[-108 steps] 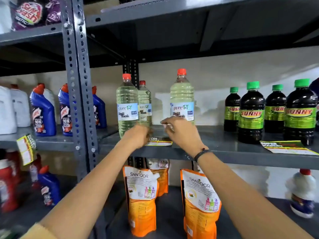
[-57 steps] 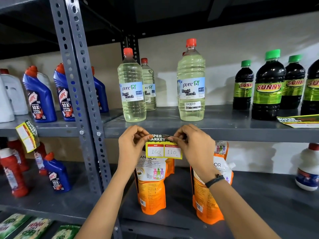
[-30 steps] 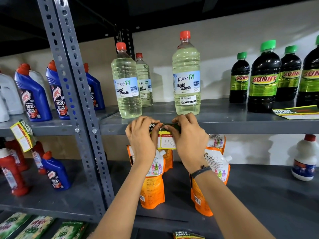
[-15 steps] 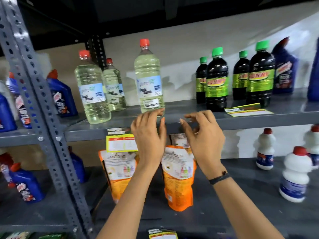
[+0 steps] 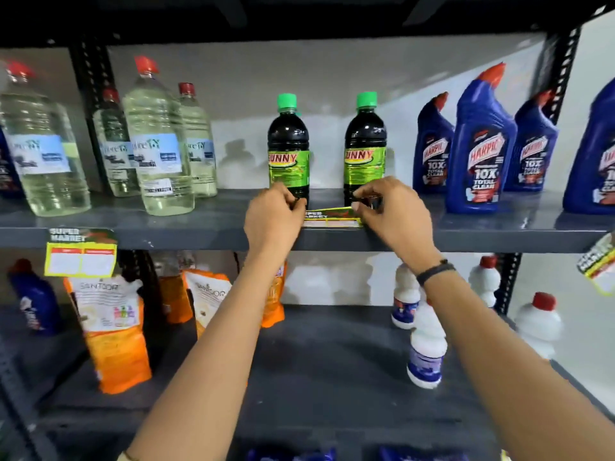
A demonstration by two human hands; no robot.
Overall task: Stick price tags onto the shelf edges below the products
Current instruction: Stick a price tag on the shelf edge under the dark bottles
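Observation:
A yellow and green price tag point(image 5: 331, 217) lies flat on the grey shelf point(image 5: 199, 232), in front of two dark Sunny bottles point(image 5: 289, 151) with green caps. My left hand point(image 5: 273, 219) pinches the tag's left end. My right hand point(image 5: 389, 214), with a black wristband, pinches its right end. Another price tag point(image 5: 81, 252) hangs stuck on the shelf edge at the left, below the clear bleach bottles point(image 5: 156, 151).
Blue Harpic bottles point(image 5: 479, 151) stand to the right on the same shelf. Orange Santoor pouches point(image 5: 113, 327) and white bottles point(image 5: 426, 347) fill the lower shelf. A third tag point(image 5: 599, 264) hangs at the far right edge. Perforated uprights stand behind.
The view has shifted right from the bleach bottles to the Sunny bottles. Both hands left the tag stuck on the edge and took hold of the tag lying on the shelf.

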